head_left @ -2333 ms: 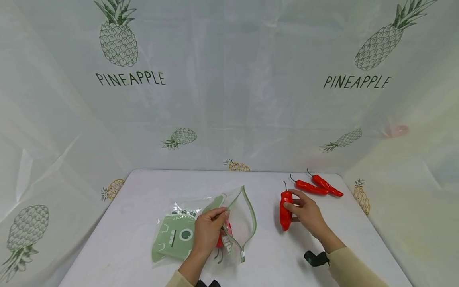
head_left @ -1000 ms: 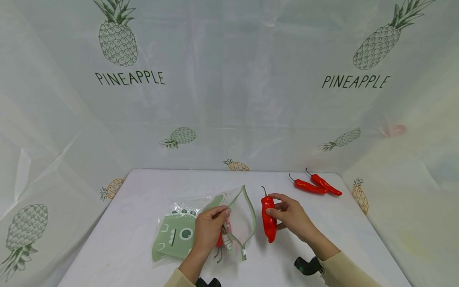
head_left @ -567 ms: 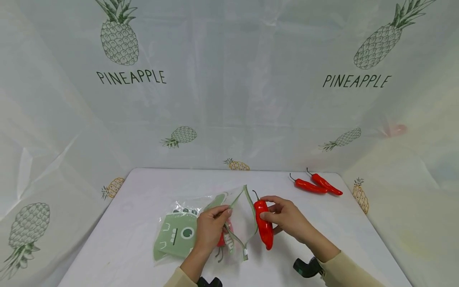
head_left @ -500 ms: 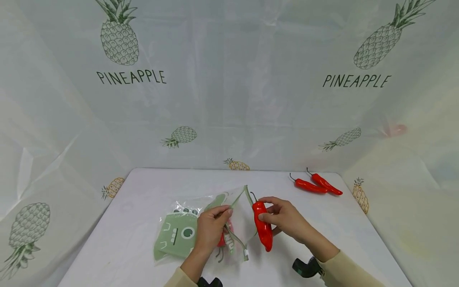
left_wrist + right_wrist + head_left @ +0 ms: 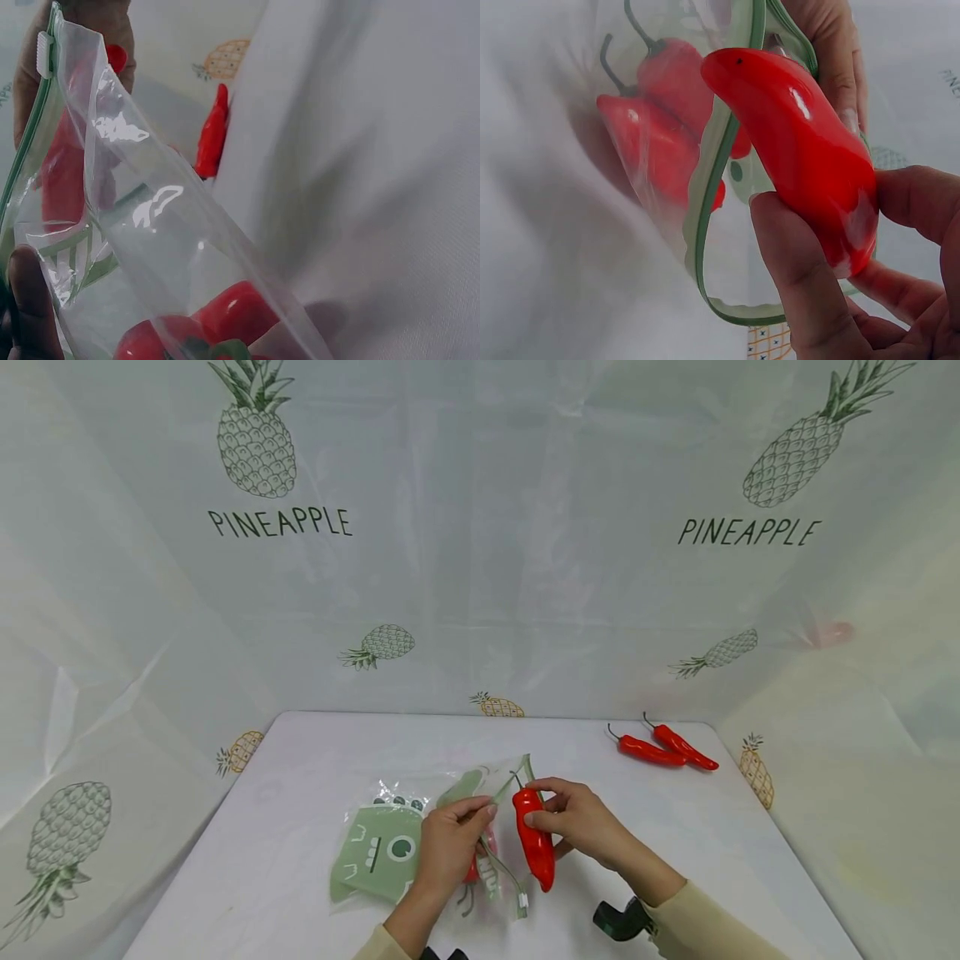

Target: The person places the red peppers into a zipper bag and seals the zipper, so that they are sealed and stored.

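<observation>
My left hand (image 5: pixel 448 845) pinches the edge of a clear zip bag (image 5: pixel 378 852) with a green cartoon face printed on it. The bag's green-rimmed mouth (image 5: pixel 701 247) gapes towards the right. Two red chili peppers (image 5: pixel 671 90) with dark stems show through the plastic in the right wrist view. Between thumb and fingers, my right hand (image 5: pixel 583 827) holds another red chili pepper (image 5: pixel 534 843) right at that mouth, stem pointing away from me. In the left wrist view a white slider (image 5: pixel 45 54) sits at one end of the zip.
Two more red chili peppers (image 5: pixel 649 752) lie touching or nearly so at the far right corner of the white table (image 5: pixel 315 752). A pale curtain (image 5: pixel 480 568) printed with pineapples surrounds the table at the back and sides.
My right hand has carried its chili pepper leftward from beside the other two to the bag's mouth. My left hand keeps its pinch; hand and bag have shifted slightly right.
</observation>
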{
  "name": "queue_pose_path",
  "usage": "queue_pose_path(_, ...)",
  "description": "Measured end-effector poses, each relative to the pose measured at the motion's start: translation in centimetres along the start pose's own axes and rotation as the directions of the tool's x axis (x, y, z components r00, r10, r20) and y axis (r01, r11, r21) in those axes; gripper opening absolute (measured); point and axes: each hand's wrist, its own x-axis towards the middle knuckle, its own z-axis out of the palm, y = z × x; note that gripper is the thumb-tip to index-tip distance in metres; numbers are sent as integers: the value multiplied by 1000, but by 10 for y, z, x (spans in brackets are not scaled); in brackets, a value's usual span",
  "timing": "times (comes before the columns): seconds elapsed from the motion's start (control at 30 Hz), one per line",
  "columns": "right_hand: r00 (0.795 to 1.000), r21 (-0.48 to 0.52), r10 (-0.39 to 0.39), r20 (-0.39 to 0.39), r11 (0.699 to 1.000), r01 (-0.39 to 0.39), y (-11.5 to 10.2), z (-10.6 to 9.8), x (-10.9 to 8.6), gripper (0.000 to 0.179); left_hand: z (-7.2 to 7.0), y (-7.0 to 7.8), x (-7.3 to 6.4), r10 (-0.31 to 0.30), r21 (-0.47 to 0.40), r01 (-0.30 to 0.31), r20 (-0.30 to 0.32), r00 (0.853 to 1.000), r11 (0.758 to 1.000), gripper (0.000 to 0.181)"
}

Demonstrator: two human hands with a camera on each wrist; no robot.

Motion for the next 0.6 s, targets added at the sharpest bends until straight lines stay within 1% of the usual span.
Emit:
queue_pose_path(0.1, 1000, 1, -7, -8, 1000, 7, 1, 1, 3, 57, 2, -1, -1, -6, -3, 6, 10, 1000, 1000, 17)
queue_pose_path(0.3, 1000, 26, -7, -16, 1000, 7, 4, 5, 8, 56, 4, -4, -2, 3, -17, -2, 37, 999, 1000, 20)
queue_pose_path(0.6, 998, 57, 38, -51, 998, -35, 4, 9, 14, 54, 5, -5, -4, 18, -1, -18, 39, 999, 1000, 17)
